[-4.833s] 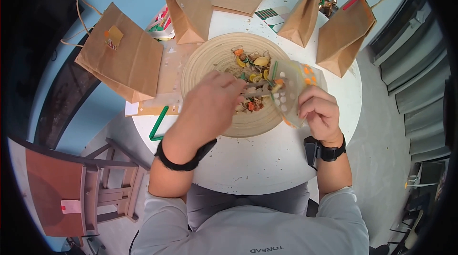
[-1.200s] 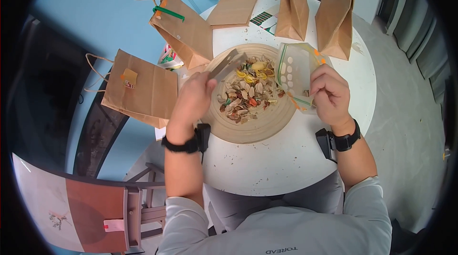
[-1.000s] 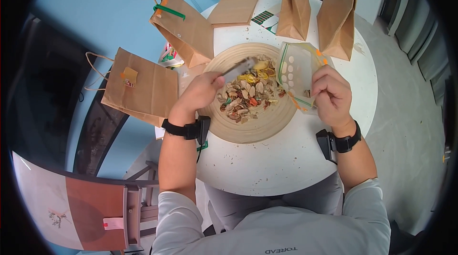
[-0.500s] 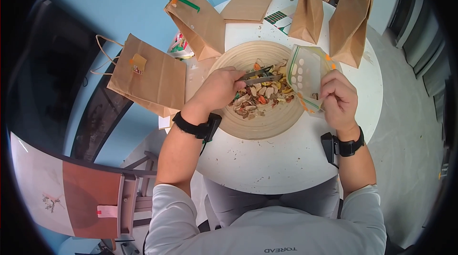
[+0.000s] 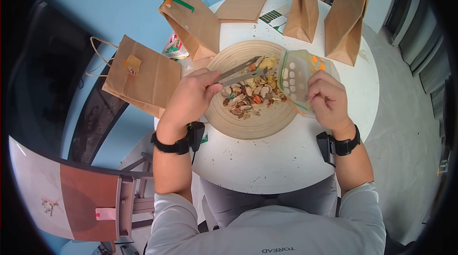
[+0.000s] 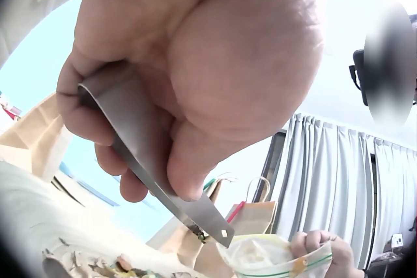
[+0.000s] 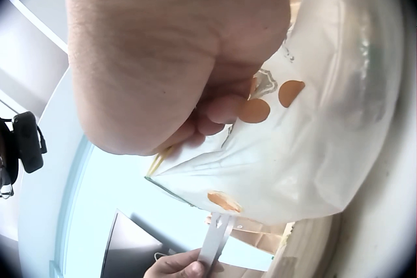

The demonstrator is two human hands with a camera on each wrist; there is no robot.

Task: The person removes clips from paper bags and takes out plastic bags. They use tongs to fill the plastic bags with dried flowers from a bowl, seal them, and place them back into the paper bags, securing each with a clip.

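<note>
My left hand [image 5: 191,93] grips metal tongs [image 5: 242,78], their two arms spread over the dried mix [image 5: 244,106]. In the left wrist view, thumb and fingers curl round the bent end of the tongs [image 6: 137,121]. Pale slices, yellow pieces and orange-red bits make up the mix, which lies on a round ribbed tray [image 5: 253,132]. My right hand [image 5: 329,100] pinches the edge of a clear zip bag [image 5: 295,81] at the tray's right side. The bag [image 7: 306,154] carries orange dots, and its green-lined mouth faces the tongs.
Brown paper bags [image 5: 143,76] stand upright round the white table [image 5: 257,166], at left and behind. A flat paper bag [image 5: 244,7] and a patterned card [image 5: 274,20] lie at the back. Small crumbs dot the table's front. A chair [image 5: 126,202] is at the lower left.
From near the bag's mouth, the tongs have moved left, then back over the mix. Over the last half second they drew back left and spread wider. The right hand keeps the bag in place.
</note>
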